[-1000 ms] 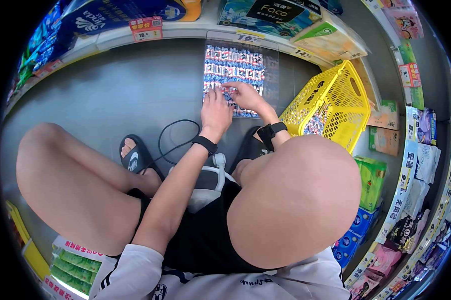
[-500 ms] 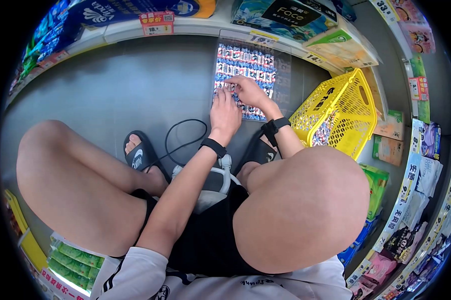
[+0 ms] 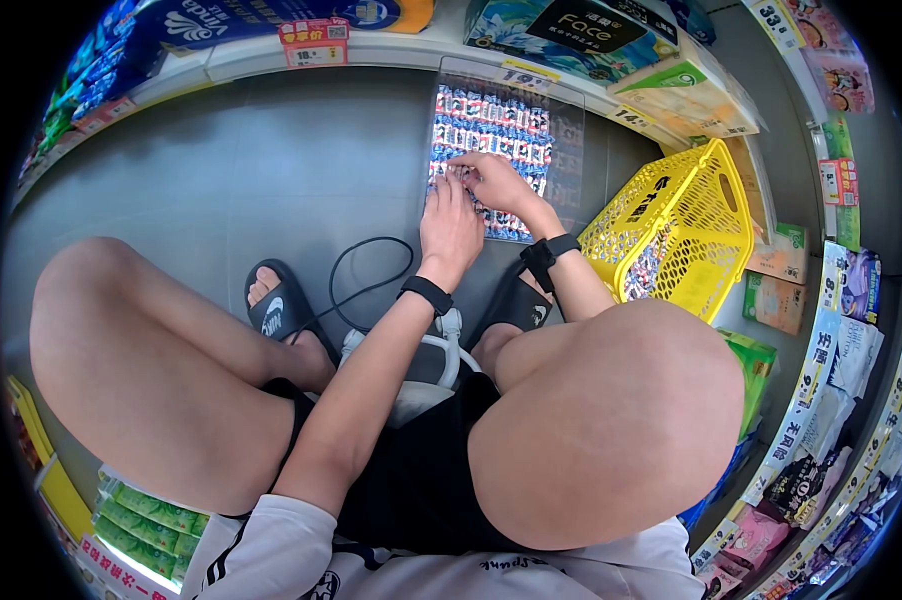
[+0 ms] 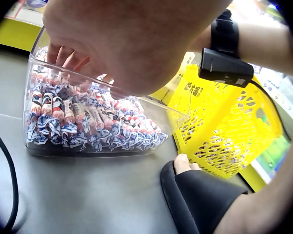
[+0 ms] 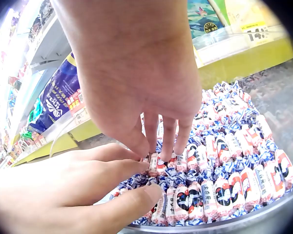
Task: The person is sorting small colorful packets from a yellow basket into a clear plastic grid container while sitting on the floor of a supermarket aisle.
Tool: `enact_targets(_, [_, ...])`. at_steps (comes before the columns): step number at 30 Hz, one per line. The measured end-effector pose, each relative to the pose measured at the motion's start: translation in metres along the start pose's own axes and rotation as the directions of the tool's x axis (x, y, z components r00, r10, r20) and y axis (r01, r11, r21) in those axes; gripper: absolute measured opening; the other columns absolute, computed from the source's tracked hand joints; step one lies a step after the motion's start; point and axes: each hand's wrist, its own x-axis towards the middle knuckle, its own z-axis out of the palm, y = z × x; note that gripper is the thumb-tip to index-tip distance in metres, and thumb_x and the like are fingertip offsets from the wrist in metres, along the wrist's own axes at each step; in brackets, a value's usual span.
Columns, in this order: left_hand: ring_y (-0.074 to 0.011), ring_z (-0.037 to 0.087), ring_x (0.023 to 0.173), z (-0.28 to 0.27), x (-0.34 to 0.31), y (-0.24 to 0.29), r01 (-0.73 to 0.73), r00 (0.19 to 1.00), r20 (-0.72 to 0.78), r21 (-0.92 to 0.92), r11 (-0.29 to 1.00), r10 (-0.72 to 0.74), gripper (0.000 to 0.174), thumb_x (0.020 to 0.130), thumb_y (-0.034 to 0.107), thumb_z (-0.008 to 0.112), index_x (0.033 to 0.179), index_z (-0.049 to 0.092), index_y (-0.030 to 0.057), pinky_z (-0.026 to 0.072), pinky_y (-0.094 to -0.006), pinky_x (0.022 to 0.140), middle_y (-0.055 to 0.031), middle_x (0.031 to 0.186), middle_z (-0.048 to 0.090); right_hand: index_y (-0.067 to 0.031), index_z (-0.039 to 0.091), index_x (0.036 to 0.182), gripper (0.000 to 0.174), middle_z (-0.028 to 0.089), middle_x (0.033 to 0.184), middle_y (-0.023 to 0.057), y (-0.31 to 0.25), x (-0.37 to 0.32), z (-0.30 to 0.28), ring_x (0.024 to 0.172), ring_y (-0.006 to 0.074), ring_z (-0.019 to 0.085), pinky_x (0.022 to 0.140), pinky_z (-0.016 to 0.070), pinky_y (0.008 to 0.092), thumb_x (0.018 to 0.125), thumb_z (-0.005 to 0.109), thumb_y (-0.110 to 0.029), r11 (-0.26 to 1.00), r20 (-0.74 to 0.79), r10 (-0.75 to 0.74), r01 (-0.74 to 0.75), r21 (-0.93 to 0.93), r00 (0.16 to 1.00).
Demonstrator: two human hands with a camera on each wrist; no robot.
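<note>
A clear box (image 3: 435,200) on the floor holds rows of candies (image 3: 491,110) in white, red and blue wrappers. My left hand (image 3: 451,232) reaches in from the near left side, its extended fingers touching the candies. My right hand (image 3: 503,186) comes from the right, and its fingertips meet the same row beside the left fingertips. In the right wrist view, the left hand (image 5: 88,183) lies low with thumb and fingers apart, while the right hand (image 5: 146,83) points its fingers down onto the candies (image 5: 219,197). The left wrist view shows the box wall (image 4: 112,87) partly in front of the fingers.
A yellow basket (image 3: 706,240) with loose candies stands right of the box. Shelves with tissue packs (image 3: 581,38) run behind and along the right. A black cable (image 3: 333,275) curves over the floor between the slippered feet (image 3: 276,305).
Compared with a second ago, the head view has shifted, so the box and hands appear farther right. Both hands stay over the same candies, with only small finger movements.
</note>
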Motion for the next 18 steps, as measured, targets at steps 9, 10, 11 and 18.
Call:
enact_targets(9, [-0.0372, 0.043, 0.143, 0.002, 0.0, 0.0, 0.004, 1.0, 0.006, -0.004, 1.0, -0.004, 0.069, 0.095, 0.04, 0.061, 0.142, 0.052, -0.0093, 0.0369, -0.0428, 0.115, -0.0251, 0.152, 0.046, -0.0072, 0.07, 0.128, 0.043, 0.074, 0.115, 0.0194, -0.003, -0.001, -0.004, 0.096, 0.0341, 0.071, 0.091, 0.0556, 0.0422, 0.087, 0.061, 0.002, 1.0, -0.003, 0.001, -0.001, -0.01, 1.0])
enact_targets(10, [-0.0371, 0.042, 0.143, 0.003, 0.0, 0.0, 0.005, 1.0, 0.003, -0.006, 1.0, -0.005, 0.068, 0.095, 0.04, 0.061, 0.142, 0.052, -0.0089, 0.0368, -0.0429, 0.116, -0.0253, 0.152, 0.046, -0.0071, 0.07, 0.128, 0.043, 0.074, 0.115, 0.0194, -0.004, -0.002, -0.005, 0.096, 0.0337, 0.071, 0.091, 0.0557, 0.0421, 0.088, 0.061, 0.001, 1.0, -0.005, -0.01, 0.01, -0.026, 1.0])
enact_targets(11, [-0.0371, 0.042, 0.143, 0.004, 0.0, 0.0, 0.004, 1.0, 0.003, -0.006, 1.0, -0.004, 0.068, 0.095, 0.04, 0.061, 0.142, 0.052, -0.0089, 0.0368, -0.0429, 0.116, -0.0253, 0.152, 0.046, -0.0071, 0.07, 0.128, 0.043, 0.074, 0.115, 0.0194, -0.005, -0.002, -0.006, 0.096, 0.0337, 0.071, 0.091, 0.0557, 0.0421, 0.088, 0.061, 0.001, 1.0, -0.006, -0.009, 0.009, -0.026, 1.0])
enact_targets(18, [-0.0369, 0.048, 0.138, -0.001, 0.0, -0.001, -0.018, 0.993, -0.12, -0.022, 1.0, 0.016, 0.063, 0.092, 0.033, 0.066, 0.138, 0.054, -0.0081, 0.0384, -0.0451, 0.115, -0.0259, 0.147, 0.051, -0.0087, 0.071, 0.128, 0.04, 0.075, 0.114, 0.0184, -0.005, -0.013, -0.022, 0.098, 0.0314, 0.073, 0.09, 0.0563, 0.0416, 0.089, 0.063, -0.003, 0.996, 0.05, 0.091, -0.091, -0.016, 0.995])
